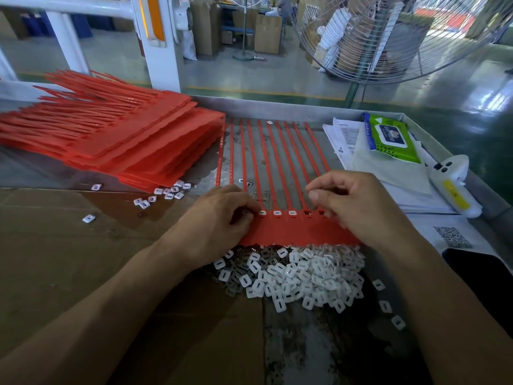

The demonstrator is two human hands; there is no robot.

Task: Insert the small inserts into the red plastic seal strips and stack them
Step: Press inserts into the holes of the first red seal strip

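- Even, fairly bright daylight comes from the open hall beyond the bench; the far floor (pixel 458 87) shows pale glare patches at upper right.
- The near bottom of the frame is dimmer, and both forearms fall into shade toward the lower corners.
- The left hand (pixel 219 218) and right hand (pixel 358 207) cast only soft, short shadows on the red strip (pixel 291 232) and the white inserts (pixel 305 273).
- Wide-angle distortion bends the bench edge, the white frame (pixel 155 43) and the fan (pixel 388 37) toward the borders.
- The centre is sharp; the background and the corners are soft, with slight blur at the fingertips.
- The reds look saturated, close to clipping, on the stack (pixel 111 134).
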